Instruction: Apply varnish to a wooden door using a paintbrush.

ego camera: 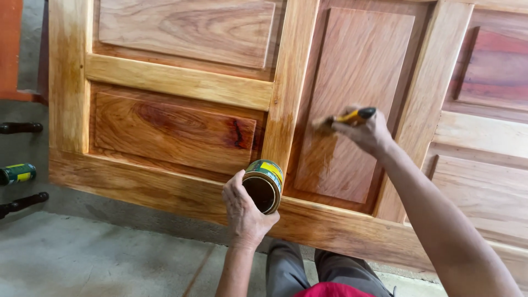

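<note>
Grey trousers (324, 269) and a patch of red cloth (330, 290) occupy the bottom edge of the view, closest to the camera, belonging to the person wearing it.

Left hand (245, 209): closed around an open round tin (265, 184) with a yellow and green label. The tin is tilted on its side, mouth facing the camera, with a dark interior. It is held against the lower rail of a wooden panelled door (181, 82), at the foot of a vertical stile.

Right hand (366, 132): closed around the yellow and black handle of a brush (346, 118). The bristle end is blurred; it lies on the raised panel to the right of the stile, near the panel's middle height. The forearm extends from the lower right corner up to this hand.

Door: lies across most of the view, with several raised panels framed by lighter rails. The left part looks glossy and richly coloured; the panels at the far right look paler and duller.

Surroundings: a grey concrete floor (82, 253) shows below and left of the door. At the left edge lie a second green and yellow can (17, 173) on its side and two dark turned pieces (22, 127), well apart from both hands.
</note>
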